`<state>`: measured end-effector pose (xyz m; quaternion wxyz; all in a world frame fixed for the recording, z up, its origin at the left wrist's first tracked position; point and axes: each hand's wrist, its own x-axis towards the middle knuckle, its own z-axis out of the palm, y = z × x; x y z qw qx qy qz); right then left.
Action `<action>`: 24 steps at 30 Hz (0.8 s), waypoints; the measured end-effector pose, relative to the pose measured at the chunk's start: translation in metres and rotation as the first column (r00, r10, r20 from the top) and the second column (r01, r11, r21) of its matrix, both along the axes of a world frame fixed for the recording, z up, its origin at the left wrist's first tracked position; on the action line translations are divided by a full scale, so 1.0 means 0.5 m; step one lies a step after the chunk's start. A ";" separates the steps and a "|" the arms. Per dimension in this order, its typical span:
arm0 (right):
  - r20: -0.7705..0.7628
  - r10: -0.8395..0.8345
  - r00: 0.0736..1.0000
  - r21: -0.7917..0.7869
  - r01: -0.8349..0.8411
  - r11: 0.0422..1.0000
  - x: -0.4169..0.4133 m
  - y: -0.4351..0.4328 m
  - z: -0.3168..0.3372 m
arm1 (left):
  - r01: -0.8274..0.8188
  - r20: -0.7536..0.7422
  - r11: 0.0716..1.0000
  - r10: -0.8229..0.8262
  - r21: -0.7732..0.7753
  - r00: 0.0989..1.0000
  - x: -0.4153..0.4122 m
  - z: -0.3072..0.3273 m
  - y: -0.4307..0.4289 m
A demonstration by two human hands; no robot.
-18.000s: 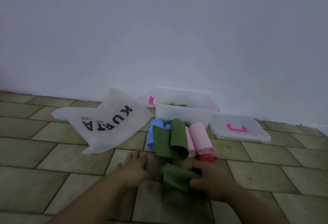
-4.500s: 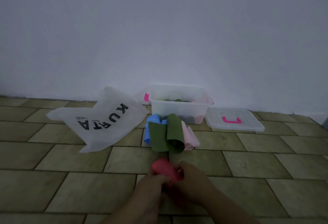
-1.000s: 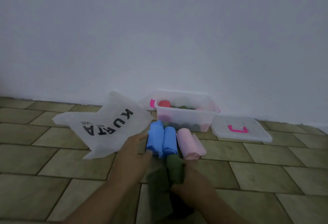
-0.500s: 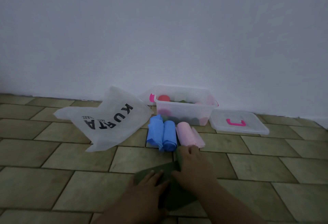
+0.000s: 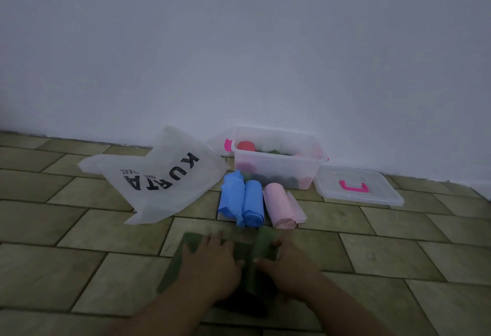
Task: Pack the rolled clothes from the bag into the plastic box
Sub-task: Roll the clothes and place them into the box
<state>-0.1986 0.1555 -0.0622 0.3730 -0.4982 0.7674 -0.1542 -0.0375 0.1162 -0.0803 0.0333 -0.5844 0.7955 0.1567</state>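
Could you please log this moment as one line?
hands: left, right flat on green cloth | floor: two blue rolls, pink roll | box: part-filled

two hands are showing: the left hand (image 5: 210, 264) and the right hand (image 5: 288, 266), both lying on one green cloth (image 5: 261, 245). three rolled clothes are lying on the floor: two blue rolls (image 5: 231, 197) (image 5: 253, 202) and one pink roll (image 5: 279, 205). one clear plastic box (image 5: 279, 168) is standing by the wall, with one red roll (image 5: 245, 146) showing at its top; the other rolls inside are blurring together and cannot be counted. one lid (image 5: 356, 189) and one white bag (image 5: 156, 176) are lying nearby.
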 end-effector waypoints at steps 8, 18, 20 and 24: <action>-0.332 0.431 0.839 0.010 -0.454 0.891 -0.012 -0.021 -0.004 | 0.044 -0.069 0.981 -0.031 0.191 0.997 -0.019 -0.027 -0.036; -0.323 0.354 0.878 -0.164 -0.420 0.893 -0.052 -0.008 -0.038 | 0.064 0.118 0.984 -0.084 0.164 0.989 0.039 -0.041 -0.098; -0.346 0.364 0.865 -0.210 -0.450 0.868 -0.060 0.014 -0.044 | 0.068 0.127 0.980 -0.093 0.188 0.987 0.040 -0.034 -0.103; -0.314 0.372 0.874 -0.192 -0.442 0.876 -0.060 0.037 -0.043 | -0.015 0.141 0.983 -0.011 0.182 0.990 0.020 -0.014 -0.091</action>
